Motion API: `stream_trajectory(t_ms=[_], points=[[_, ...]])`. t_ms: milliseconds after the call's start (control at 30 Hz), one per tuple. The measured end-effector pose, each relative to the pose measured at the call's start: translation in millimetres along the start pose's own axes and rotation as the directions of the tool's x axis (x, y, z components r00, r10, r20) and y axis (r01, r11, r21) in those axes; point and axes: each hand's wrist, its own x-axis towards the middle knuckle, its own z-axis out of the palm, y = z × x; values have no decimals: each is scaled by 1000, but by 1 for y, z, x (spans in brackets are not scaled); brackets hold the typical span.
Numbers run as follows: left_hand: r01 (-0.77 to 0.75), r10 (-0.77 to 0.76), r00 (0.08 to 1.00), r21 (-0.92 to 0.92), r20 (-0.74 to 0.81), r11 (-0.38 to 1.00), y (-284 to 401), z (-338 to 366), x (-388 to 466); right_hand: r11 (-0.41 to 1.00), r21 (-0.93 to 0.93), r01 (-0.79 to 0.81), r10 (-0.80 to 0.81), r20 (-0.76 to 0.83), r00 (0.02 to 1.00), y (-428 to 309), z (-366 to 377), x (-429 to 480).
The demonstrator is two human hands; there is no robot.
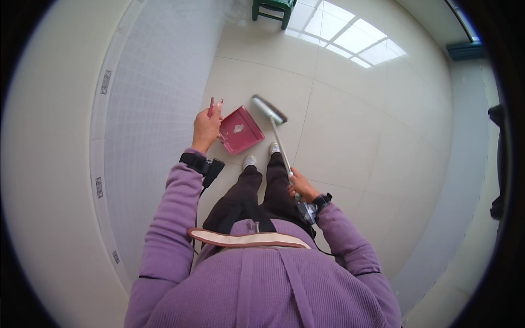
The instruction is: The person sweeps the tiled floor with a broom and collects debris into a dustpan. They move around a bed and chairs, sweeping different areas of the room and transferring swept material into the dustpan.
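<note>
My left hand (206, 126) grips the handle of a pink plastic dustpan (243, 138), whose pan hangs or rests just to the hand's right; whether it touches the floor I cannot tell. A crumpled whitish scrap (238, 129) and small bits of debris lie in the pan. Low on its pole, my right hand (302, 185) is closed around the handle of a broom (279, 141). The broom's pale green head (268, 110), with dark bristles, is on the tiled floor beyond the dustpan's right edge.
Pale glossy floor tiles (340, 123) spread ahead and to the right, reflecting a window. A green stool (274, 8) stands at the far end. A tiled wall (139, 123) runs close along the left. My shoes (249, 161) are just behind the dustpan and broom.
</note>
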Motion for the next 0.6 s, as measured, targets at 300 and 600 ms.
stream_trajectory(t_ms=[300,600], points=[[98,-93,993,-76,69,992,-12,-28,18,953,243,-179,126,219,968,2,9,-100],[57,-46,993,-106,106,993,-49,-46,-35,437,821,-367,-120,458,881,14,-22,-55]])
